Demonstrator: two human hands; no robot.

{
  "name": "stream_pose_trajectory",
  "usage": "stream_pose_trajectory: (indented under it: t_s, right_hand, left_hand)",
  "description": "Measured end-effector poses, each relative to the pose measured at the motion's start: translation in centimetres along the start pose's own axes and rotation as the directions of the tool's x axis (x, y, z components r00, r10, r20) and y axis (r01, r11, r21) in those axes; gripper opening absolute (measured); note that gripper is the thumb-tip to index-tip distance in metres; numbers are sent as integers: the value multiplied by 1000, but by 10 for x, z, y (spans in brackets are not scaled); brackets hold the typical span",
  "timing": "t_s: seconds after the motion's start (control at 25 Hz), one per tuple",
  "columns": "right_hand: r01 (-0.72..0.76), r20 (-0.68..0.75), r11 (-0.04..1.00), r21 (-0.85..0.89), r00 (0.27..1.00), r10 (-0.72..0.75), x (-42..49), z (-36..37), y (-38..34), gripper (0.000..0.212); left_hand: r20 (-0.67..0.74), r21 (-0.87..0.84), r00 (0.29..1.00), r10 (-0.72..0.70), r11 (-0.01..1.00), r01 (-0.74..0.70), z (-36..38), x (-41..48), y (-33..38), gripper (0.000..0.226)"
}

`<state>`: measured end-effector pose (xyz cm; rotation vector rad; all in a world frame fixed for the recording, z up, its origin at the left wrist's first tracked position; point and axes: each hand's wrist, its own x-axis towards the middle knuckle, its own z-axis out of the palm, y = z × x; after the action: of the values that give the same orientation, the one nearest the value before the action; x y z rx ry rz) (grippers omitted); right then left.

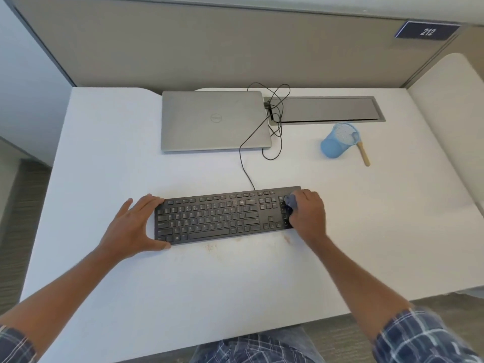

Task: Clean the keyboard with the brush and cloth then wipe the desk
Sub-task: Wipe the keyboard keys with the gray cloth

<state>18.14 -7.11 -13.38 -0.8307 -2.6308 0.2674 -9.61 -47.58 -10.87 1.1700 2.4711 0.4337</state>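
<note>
Pressing a cloth [291, 201] onto the right end of the keyboard [222, 216].
Open worktop [183, 284] runs from the near edge to faint brown marks [210, 247] along the keyboard's front; the left hand [131, 226] is spread across its left end, while the right hand [307, 214] curls round the cloth on the number pad. Farther back lie a closed laptop [214, 120] and, right, the brush [364, 153] beside a blue cup [335, 141].

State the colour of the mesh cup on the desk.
Light blue; the mesh cup shows best in the head view.
</note>
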Motion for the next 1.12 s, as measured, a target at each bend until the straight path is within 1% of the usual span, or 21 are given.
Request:
stream_pose_trajectory:
  t_s: [0.04,0.08,0.12,0.16,0.2,0.24,0.32,0.36,0.4,0.44,0.48,0.52,0.56,0.68,0.72,0.84,0.92,0.96,1.0,1.04,1.12]
  right_hand:
    - [-106,-47,994,33,993,108,-5,10,-16,18]
    - [-175,-88,981,89,979,182,-8,19,-37,20]
    - [-204,-102,969,138,970,219,-10,26,-60,22]
    - [-174,-94,970,169,977,192,-11,31,-78,23]
    - [-99,-56,979,181,992,111,-14,34,-90,23]
    - [18,-20,987,161,1000,-15,-18,35,-95,23]
    - [247,61,966,72,966,-252,-11,28,-84,24]
    - [288,105,957,16,952,-289,-3,22,-67,23]
    - [247,127,968,-48,963,-240,6,16,-49,21]
    - [121,122,987,-101,987,-109,16,10,-30,20]
    - [-37,76,992,-120,996,46,26,2,-13,21]
    - [-161,32,982,-101,986,165,33,-1,0,21]
    - [-208,12,975,-78,978,209,34,-1,7,22]
    - [-166,-40,979,-120,986,162,13,9,-9,23]
    - [-178,-64,977,-120,983,172,3,11,-16,24]
    - [-309,-92,945,-107,949,300,-23,12,-23,28]
    - [-420,-105,906,-57,904,413,-25,16,-33,27]
    - [-442,-97,897,-22,894,438,-22,18,-40,27]
    - [-429,-77,903,3,900,428,-18,20,-51,27]
    - [-384,-53,923,11,922,385,-14,21,-61,28]
    - [-250,2,968,-3,968,250,-7,23,-80,31]
  left_hand:
    - [-8,-18,1000,0,1000,0,1,-1,2,127]
    - [-12,-27,1000,-1,1000,1,2,-1,3,126]
    - [-8,-33,1000,-7,999,7,1,-1,5,126]
    - [-1,-32,1000,-14,999,14,0,-2,6,125]
    - [2,-26,1000,-18,999,18,0,-2,6,124]
    - [5,-18,1000,-22,1000,22,-2,-3,7,123]
    - [10,5,1000,-19,1000,19,-6,-2,10,123]
    - [15,12,1000,-13,1000,12,-7,-3,12,123]
    - [20,14,1000,-10,1000,10,-6,-3,12,122]
    - [20,16,1000,-11,1000,10,-6,-3,13,122]
    - [21,25,1000,-16,1000,15,-6,-2,11,122]
    - [27,35,999,-23,999,22,-6,-2,11,123]
    - [33,36,999,-25,999,24,-5,-2,9,124]
    - [28,45,999,-35,998,34,-4,-1,7,126]
    - [27,56,999,-31,998,30,-5,1,8,127]
    - [25,55,1000,-3,998,2,-8,4,13,129]
    - [29,66,1000,-7,998,5,-12,7,15,129]
    - [41,64,999,-7,998,4,-12,7,16,130]
    - [55,56,998,-6,998,3,-11,6,15,130]
    - [67,54,998,-7,999,3,-10,7,14,129]
    - [75,65,997,-13,998,8,-11,8,14,125]
